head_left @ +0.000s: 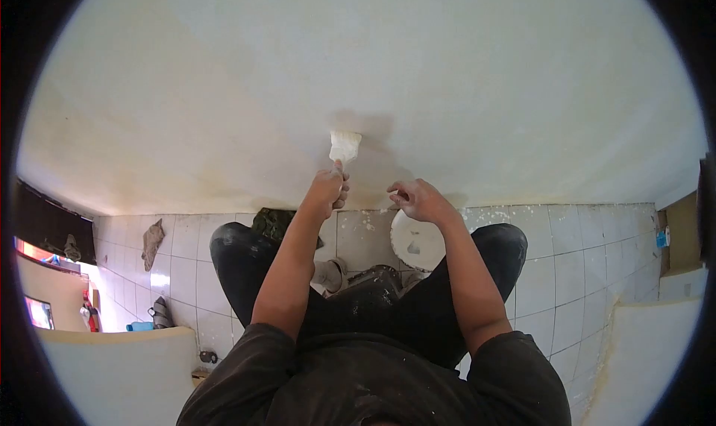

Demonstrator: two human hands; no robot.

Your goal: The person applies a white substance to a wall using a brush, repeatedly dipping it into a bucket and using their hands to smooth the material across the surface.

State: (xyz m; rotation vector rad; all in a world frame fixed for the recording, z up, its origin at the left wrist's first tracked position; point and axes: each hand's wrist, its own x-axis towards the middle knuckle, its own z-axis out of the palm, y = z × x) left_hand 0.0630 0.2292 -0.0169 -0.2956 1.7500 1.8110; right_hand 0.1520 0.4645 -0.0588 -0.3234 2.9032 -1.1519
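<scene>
My left hand (pixel 330 189) is wrapped round the handle of a paintbrush (pixel 344 147) loaded with white. Its bristles point up at the pale wall (pixel 462 90), and a shadow falls beside it; whether they touch the wall is hard to tell. Off to the right, my right hand (pixel 418 200) hovers in front of the wall with loosely bent fingers and a gap at the thumb. I make out nothing held in it. Below that hand, partly behind my forearm, stands a round white bucket (pixel 403 240) with white stuff inside.
Between my bent legs is a dark, paint-spotted object (pixel 373 283). Dark cloth (pixel 272 225) lies by my left knee, and a brownish rag (pixel 152 243) farther left on the tiled floor (pixel 537 258). Low walls (pixel 127 366) stand on both sides.
</scene>
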